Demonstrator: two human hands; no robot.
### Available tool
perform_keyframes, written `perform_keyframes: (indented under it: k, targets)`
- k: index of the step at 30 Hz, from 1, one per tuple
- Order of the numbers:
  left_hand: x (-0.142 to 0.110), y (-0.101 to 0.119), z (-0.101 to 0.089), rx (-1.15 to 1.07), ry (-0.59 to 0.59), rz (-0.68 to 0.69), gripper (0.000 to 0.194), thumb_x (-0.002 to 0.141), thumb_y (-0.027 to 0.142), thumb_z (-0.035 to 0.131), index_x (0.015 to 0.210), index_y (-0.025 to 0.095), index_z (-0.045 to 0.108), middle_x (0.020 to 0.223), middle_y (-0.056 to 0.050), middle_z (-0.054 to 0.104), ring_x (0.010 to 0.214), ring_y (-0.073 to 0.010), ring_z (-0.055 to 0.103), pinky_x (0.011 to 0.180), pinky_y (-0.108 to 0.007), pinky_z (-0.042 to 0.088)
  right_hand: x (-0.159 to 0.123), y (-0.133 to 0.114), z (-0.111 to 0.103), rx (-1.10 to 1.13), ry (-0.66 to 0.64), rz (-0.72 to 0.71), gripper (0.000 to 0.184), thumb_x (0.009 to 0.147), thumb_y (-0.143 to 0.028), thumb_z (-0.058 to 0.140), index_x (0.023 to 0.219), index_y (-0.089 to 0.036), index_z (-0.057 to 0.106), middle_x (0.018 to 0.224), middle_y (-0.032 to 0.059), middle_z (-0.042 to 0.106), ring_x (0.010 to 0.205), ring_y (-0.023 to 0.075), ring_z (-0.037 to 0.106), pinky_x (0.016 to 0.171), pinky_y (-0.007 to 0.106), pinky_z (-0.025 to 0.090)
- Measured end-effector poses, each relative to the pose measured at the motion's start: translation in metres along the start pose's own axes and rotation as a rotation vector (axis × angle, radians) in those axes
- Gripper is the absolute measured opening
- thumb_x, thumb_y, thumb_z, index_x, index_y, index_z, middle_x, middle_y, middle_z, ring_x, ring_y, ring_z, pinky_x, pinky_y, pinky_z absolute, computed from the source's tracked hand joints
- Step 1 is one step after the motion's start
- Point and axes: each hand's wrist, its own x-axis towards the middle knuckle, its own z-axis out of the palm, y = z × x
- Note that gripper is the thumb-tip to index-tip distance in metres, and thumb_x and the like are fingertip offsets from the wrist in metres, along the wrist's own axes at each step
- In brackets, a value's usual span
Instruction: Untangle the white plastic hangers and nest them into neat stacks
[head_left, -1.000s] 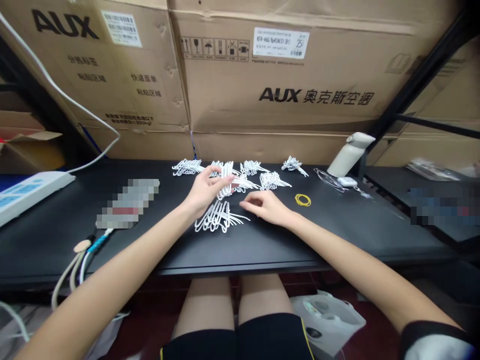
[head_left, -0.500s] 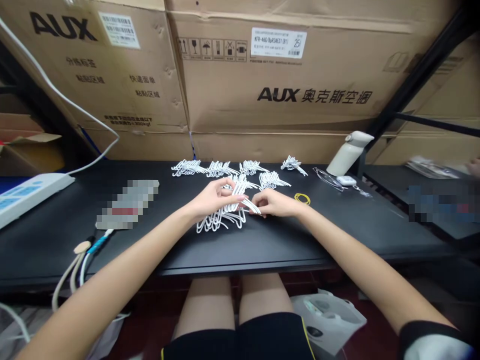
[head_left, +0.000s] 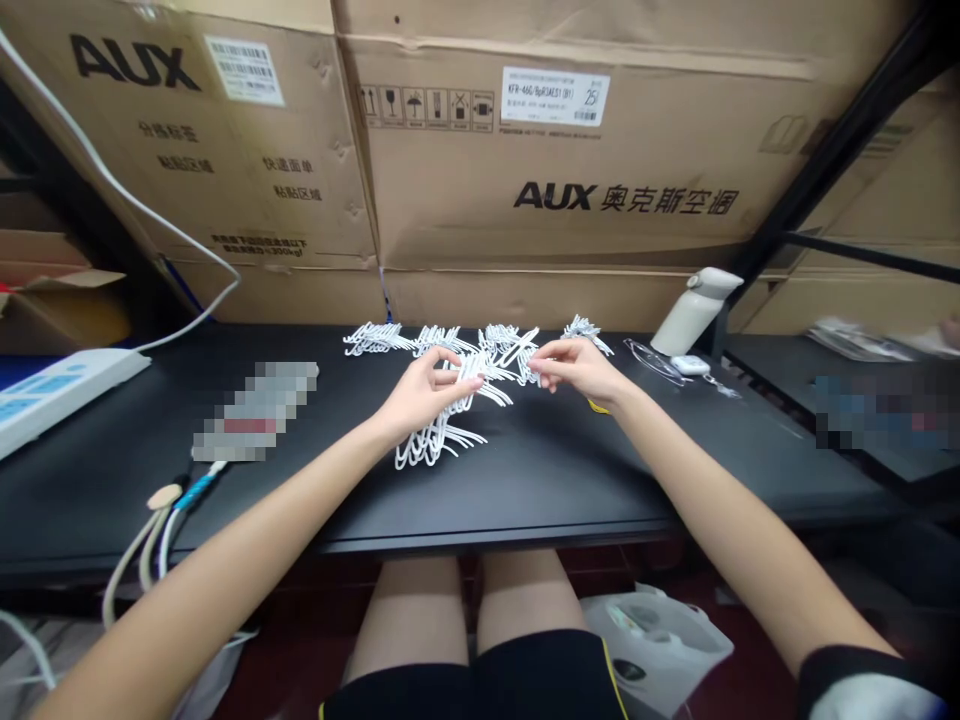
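White hook bunch point(head_left: 474, 372) sits clamped in left hand point(head_left: 420, 393), just beyond near hook pile point(head_left: 430, 447), tails pointing rightward; right hand point(head_left: 577, 368), fingertips drawn together, is farther from that pile, grip unclear.

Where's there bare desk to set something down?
Right of the right forearm, before the white case; also between the nearest white bundle and the desk's front edge. Crowded: around the left hand and right hand.

The cardboard boxes point(head_left: 442, 230) read "AUX"; one label point(head_left: 555, 97) says "25".
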Motion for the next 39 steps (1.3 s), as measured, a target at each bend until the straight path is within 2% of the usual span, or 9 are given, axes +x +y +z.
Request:
perform_keyframes:
  k: [3, 5, 12, 17, 20, 26, 29, 34, 39]
  targets:
    - [0.002, -0.002, -0.001, 0.01, -0.016, 0.039, 0.045, 0.067, 0.037, 0.076, 0.093, 0.019, 0.044, 0.076, -0.004, 0.071, 0.067, -0.0156, 0.065, 0.065, -0.028, 0.047, -0.003, -0.001, 0.01, -0.052, -0.125, -0.017, 0.029, 0.068, -0.041, 0.075, 0.074, -0.013, 0.07, 0.059, 0.0017, 0.062, 0.054, 0.0114, 0.057, 0.051, 0.024, 0.049]
    - [0.002, -0.003, -0.002, 0.009, -0.016, 0.05, 0.046, 0.068, 0.036, 0.075, 0.095, 0.019, 0.043, 0.08, -0.005, 0.071, 0.067, -0.0141, 0.064, 0.065, -0.027, 0.047, -0.004, 0.0, 0.013, -0.069, -0.161, -0.032, 0.03, 0.068, -0.041, 0.074, 0.074, -0.012, 0.07, 0.058, 0.0018, 0.062, 0.053, 0.0116, 0.057, 0.051, 0.025, 0.049]
    - [0.0, 0.0, -0.001, 0.073, -0.006, 0.056, 0.048, 0.069, 0.038, 0.074, 0.103, 0.019, 0.046, 0.074, -0.002, 0.068, 0.062, -0.0146, 0.063, 0.06, -0.026, 0.046, -0.001, 0.004, 0.012, -0.036, 0.011, -0.08, 0.027, 0.069, -0.039, 0.074, 0.075, -0.013, 0.069, 0.056, 0.0, 0.06, 0.05, 0.0103, 0.055, 0.05, 0.025, 0.049]
    - [0.001, -0.001, -0.002, 0.046, -0.028, 0.08, 0.05, 0.072, 0.037, 0.072, 0.109, 0.019, 0.045, 0.081, -0.005, 0.07, 0.072, -0.0155, 0.064, 0.067, -0.027, 0.047, -0.003, 0.003, 0.016, -0.136, -0.151, -0.102, 0.028, 0.072, -0.04, 0.072, 0.074, -0.013, 0.069, 0.059, 0.0016, 0.062, 0.052, 0.0112, 0.056, 0.052, 0.026, 0.049]
    - [0.0, -0.001, -0.002, 0.044, -0.055, 0.067, 0.05, 0.073, 0.036, 0.072, 0.112, 0.019, 0.045, 0.085, -0.006, 0.07, 0.073, -0.0157, 0.065, 0.069, -0.028, 0.047, -0.005, 0.001, 0.024, -0.138, -0.174, -0.106, 0.028, 0.072, -0.04, 0.071, 0.076, -0.013, 0.069, 0.06, 0.0016, 0.062, 0.052, 0.0113, 0.056, 0.051, 0.025, 0.049]
    - [0.0, 0.0, -0.002, 0.062, -0.102, 0.073, 0.048, 0.074, 0.035, 0.072, 0.112, 0.019, 0.047, 0.069, 0.001, 0.065, 0.065, -0.0133, 0.063, 0.063, -0.024, 0.046, -0.011, -0.003, 0.043, -0.2, -0.062, -0.197, 0.024, 0.075, -0.038, 0.068, 0.075, -0.015, 0.069, 0.072, 0.004, 0.064, 0.061, 0.0121, 0.056, 0.05, 0.023, 0.046]
    - [0.0, -0.001, -0.001, 0.044, -0.099, 0.085, 0.049, 0.074, 0.035, 0.071, 0.112, 0.018, 0.047, 0.075, -0.001, 0.067, 0.067, -0.014, 0.064, 0.063, -0.025, 0.046, -0.011, -0.001, 0.048, -0.182, -0.005, -0.205, 0.025, 0.075, -0.04, 0.068, 0.076, -0.014, 0.068, 0.074, 0.0048, 0.065, 0.065, 0.0134, 0.058, 0.052, 0.024, 0.047]
    - [0.001, 0.0, -0.002, 0.024, -0.093, 0.072, 0.049, 0.072, 0.035, 0.073, 0.11, 0.017, 0.048, 0.084, -0.006, 0.07, 0.073, -0.0158, 0.067, 0.069, -0.028, 0.05, -0.012, 0.006, 0.053, -0.054, -0.056, -0.124, 0.028, 0.077, -0.042, 0.067, 0.079, -0.015, 0.063, 0.075, 0.0059, 0.07, 0.065, 0.0148, 0.065, 0.054, 0.024, 0.05]
    - [0.001, 0.0, -0.002, 0.004, -0.082, 0.051, 0.052, 0.068, 0.035, 0.076, 0.109, 0.016, 0.052, 0.092, -0.01, 0.072, 0.081, -0.021, 0.069, 0.073, -0.033, 0.052, -0.015, 0.007, 0.059, 0.018, -0.015, -0.111, 0.029, 0.075, -0.044, 0.068, 0.079, -0.015, 0.062, 0.074, 0.0058, 0.071, 0.058, 0.013, 0.063, 0.055, 0.026, 0.052]
